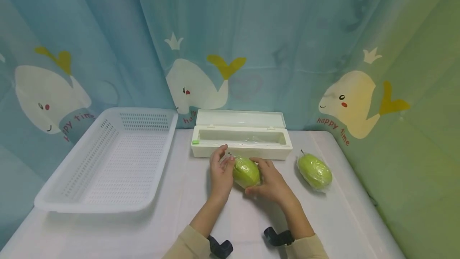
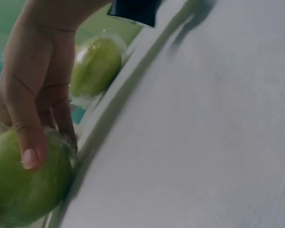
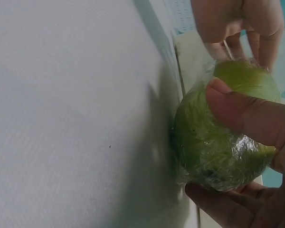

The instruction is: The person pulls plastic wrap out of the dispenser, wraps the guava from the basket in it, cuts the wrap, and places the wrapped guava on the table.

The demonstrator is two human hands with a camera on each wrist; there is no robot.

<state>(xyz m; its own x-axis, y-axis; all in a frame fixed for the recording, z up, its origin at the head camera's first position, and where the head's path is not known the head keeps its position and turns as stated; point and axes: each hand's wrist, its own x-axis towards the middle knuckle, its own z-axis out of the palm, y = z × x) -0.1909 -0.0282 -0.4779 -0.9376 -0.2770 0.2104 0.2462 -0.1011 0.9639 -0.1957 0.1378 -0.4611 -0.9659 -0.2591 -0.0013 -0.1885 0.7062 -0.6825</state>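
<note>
A green pear (image 1: 246,172) wrapped in clear plastic film is between the two hands, in front of a white cling film box. My right hand (image 1: 270,182) grips its right side and lower end; in the right wrist view the thumb (image 3: 247,111) lies across the film. The left hand (image 1: 220,174) is at the pear's stem end, its fingers fairly straight and touching the film there. In the left wrist view the right hand (image 2: 38,90) appears around the pear (image 2: 28,178). A second wrapped pear (image 1: 314,172) lies to the right, apart from both hands.
The cling film box (image 1: 242,153) stands behind the hands with its lid (image 1: 240,118) raised. At left is a white slotted plastic basket (image 1: 123,167). A blue-green curtain (image 1: 273,39) hangs behind the white table (image 1: 172,211). Each wrist bears a black camera mount (image 1: 278,237).
</note>
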